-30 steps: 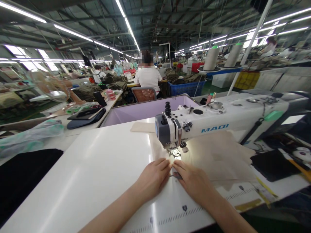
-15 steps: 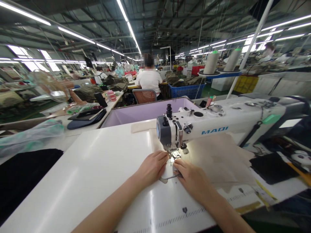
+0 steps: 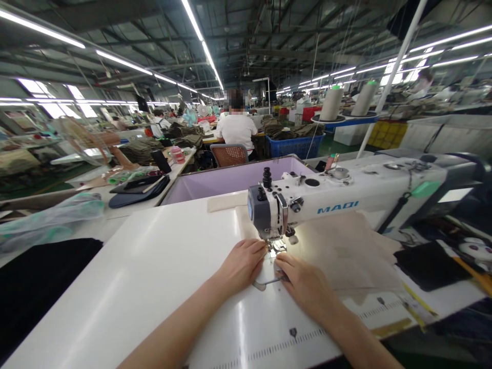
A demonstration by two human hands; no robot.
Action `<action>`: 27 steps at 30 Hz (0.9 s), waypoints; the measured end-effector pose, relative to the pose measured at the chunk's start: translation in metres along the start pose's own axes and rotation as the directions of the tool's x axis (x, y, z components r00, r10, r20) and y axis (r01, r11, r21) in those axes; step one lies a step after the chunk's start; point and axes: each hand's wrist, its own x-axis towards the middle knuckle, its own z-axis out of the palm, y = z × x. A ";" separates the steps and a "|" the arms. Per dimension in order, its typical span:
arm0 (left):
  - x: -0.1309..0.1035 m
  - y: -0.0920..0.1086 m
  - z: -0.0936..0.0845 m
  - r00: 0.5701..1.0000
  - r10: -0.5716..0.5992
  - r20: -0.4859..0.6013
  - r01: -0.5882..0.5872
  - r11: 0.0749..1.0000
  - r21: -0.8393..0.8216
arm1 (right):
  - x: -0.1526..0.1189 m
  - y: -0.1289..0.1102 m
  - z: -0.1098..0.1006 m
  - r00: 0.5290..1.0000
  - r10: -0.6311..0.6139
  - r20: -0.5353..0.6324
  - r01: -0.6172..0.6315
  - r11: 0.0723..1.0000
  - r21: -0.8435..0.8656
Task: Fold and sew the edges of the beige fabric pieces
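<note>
Left hand (image 3: 243,262) and right hand (image 3: 304,277), loosely curled, near the presser foot (image 3: 279,246). We cannot tell (contact obscured) what they hold.

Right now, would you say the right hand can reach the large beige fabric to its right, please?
Probably yes: the beige fabric spreads close beside the right hand, and nothing visible stands between them; the sewing machine overhangs only its far part.

hand (image 3: 243,264): 2 | MAQI machine (image 3: 346,187): 1 | thread cone (image 3: 331,105): 2 | blue basket (image 3: 295,146): 1
</note>
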 end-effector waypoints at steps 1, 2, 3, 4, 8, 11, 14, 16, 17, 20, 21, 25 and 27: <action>0.000 0.002 -0.001 1.000 -0.010 0.007 0.010 1.000 0.006 | 0.000 0.000 0.000 1.000 0.001 0.000 -0.001 1.000 0.006; -0.001 0.005 -0.002 1.000 -0.028 0.012 0.028 1.000 0.013 | -0.001 0.000 0.000 1.000 0.000 -0.002 0.000 1.000 0.017; -0.003 0.009 -0.003 0.998 -0.056 0.015 0.055 0.998 0.021 | -0.002 0.000 -0.001 1.000 -0.001 -0.007 0.001 0.999 0.034; -0.005 0.015 -0.004 0.996 -0.089 0.016 0.089 0.996 0.029 | -0.003 0.000 -0.001 1.000 0.001 -0.019 0.000 0.999 0.055; -0.022 0.045 -0.007 0.989 -0.141 0.053 0.141 0.990 0.001 | -0.013 -0.001 0.000 0.997 -0.012 -0.070 0.022 0.989 0.148; -0.034 0.060 -0.004 0.995 -0.084 0.062 0.085 0.996 -0.013 | -0.023 -0.002 0.002 0.996 -0.058 -0.061 0.069 0.978 0.199; -0.040 0.064 0.000 0.998 -0.059 0.036 0.058 0.998 0.022 | -0.029 -0.002 0.004 0.996 -0.082 -0.035 0.087 0.983 0.161; -0.040 0.063 0.002 0.999 -0.046 0.029 0.045 0.998 0.037 | -0.031 -0.001 0.006 0.995 -0.097 -0.021 0.098 0.989 0.106; -0.040 0.062 0.003 0.999 -0.039 0.031 0.037 0.998 0.042 | -0.032 0.000 0.007 0.994 -0.106 -0.016 0.107 0.991 0.082; -0.039 0.060 0.001 0.999 -0.022 0.049 0.019 0.998 0.058 | -0.032 0.002 0.009 0.992 -0.124 -0.008 0.124 0.991 0.040; -0.039 0.060 0.001 0.998 -0.018 0.056 0.014 0.998 0.062 | -0.032 0.003 0.008 0.992 -0.123 -0.005 0.123 0.992 0.037; -0.033 0.054 -0.001 0.998 -0.010 0.055 0.006 0.998 0.069 | -0.025 0.004 0.005 0.996 -0.087 0.006 0.087 0.995 0.054; -0.029 0.047 -0.001 0.999 -0.007 0.042 0.004 0.998 0.061 | -0.017 0.005 0.003 0.998 -0.066 0.012 0.065 0.996 0.065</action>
